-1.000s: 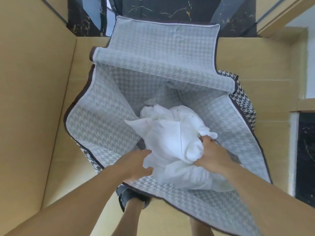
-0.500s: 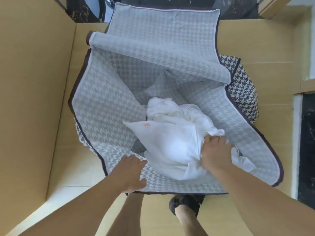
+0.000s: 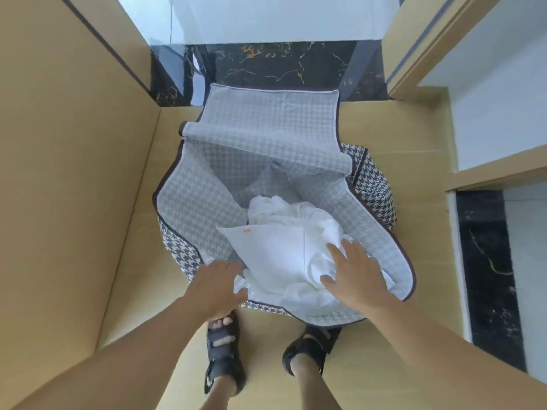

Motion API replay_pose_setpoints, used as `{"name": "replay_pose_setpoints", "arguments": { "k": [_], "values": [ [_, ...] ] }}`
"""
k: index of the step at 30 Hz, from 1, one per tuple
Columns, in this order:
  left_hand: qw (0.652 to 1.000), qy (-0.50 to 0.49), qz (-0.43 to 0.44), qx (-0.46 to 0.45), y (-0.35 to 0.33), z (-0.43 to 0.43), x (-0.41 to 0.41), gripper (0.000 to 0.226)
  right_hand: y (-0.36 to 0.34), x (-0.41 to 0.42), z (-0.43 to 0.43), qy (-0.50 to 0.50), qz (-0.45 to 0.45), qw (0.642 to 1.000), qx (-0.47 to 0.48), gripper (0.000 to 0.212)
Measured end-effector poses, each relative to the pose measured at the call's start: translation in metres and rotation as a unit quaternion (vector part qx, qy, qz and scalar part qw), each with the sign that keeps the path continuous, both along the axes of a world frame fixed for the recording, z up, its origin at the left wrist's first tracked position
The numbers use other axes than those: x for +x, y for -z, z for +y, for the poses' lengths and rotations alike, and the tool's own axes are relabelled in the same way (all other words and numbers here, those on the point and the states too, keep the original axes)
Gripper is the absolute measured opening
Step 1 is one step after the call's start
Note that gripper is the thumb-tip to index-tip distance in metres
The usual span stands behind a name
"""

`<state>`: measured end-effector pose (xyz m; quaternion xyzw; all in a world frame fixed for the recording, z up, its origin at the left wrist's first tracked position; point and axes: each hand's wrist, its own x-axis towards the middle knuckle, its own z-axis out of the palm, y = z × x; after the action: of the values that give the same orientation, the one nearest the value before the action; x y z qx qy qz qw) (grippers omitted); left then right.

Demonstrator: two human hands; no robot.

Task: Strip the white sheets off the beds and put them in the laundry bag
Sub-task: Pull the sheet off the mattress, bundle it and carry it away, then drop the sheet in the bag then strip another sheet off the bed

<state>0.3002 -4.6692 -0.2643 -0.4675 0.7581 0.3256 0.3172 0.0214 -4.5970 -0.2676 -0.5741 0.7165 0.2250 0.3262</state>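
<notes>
Sheets (image 3: 284, 255) fill laundry bag (image 3: 192, 202) on tan floor (image 3: 399, 365); black marble threshold (image 3: 281, 69) beyond.

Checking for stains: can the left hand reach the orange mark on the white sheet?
Likely yes: the left hand is open close by, and the orange mark lies uncovered atop the white sheet.

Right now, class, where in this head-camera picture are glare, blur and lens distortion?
Head view: the wide lens splays the wooden walls outward; the white sheets are overexposed; the left hand looks slightly motion-blurred; the pattern on the laundry bag is sharp.
</notes>
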Motion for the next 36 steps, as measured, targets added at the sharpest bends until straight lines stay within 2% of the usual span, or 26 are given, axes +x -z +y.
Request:
{"name": "replay_pose_setpoints", "arguments": {
  "k": [8,13,17,20,24,29,36],
  "values": [
    [0.993,0.066,0.060,-0.077,-0.157,-0.053,-0.041,0.070,-0.163,0.018,0.001,0.162,-0.001,0.985,-0.054,0.071],
    [0.976,0.138,0.113,-0.127,-0.294,-0.061,-0.054,0.073,-0.293,0.033,0.040,0.295,0.007,0.948,-0.118,0.070],
    [0.952,0.208,0.125,-0.185,-0.400,-0.058,-0.076,0.075,-0.396,0.029,0.081,0.363,0.039,0.913,-0.183,0.062],
    [0.928,0.252,0.173,-0.215,-0.472,-0.034,-0.115,0.071,-0.470,0.019,0.124,0.391,0.078,0.885,-0.239,0.063],
    [0.882,0.329,0.233,-0.244,-0.555,0.043,-0.175,0.071,-0.545,0.007,0.212,0.431,0.121,0.849,-0.279,0.069],
    [0.809,0.429,0.318,-0.247,-0.631,0.205,-0.237,0.071,-0.614,0.009,0.368,0.496,0.190,0.792,-0.301,0.070],
    [0.694,0.562,0.393,-0.218,-0.684,0.495,-0.277,0.075,-0.674,0.056,0.645,0.621,0.273,0.663,-0.318,0.071]
  ]
}}
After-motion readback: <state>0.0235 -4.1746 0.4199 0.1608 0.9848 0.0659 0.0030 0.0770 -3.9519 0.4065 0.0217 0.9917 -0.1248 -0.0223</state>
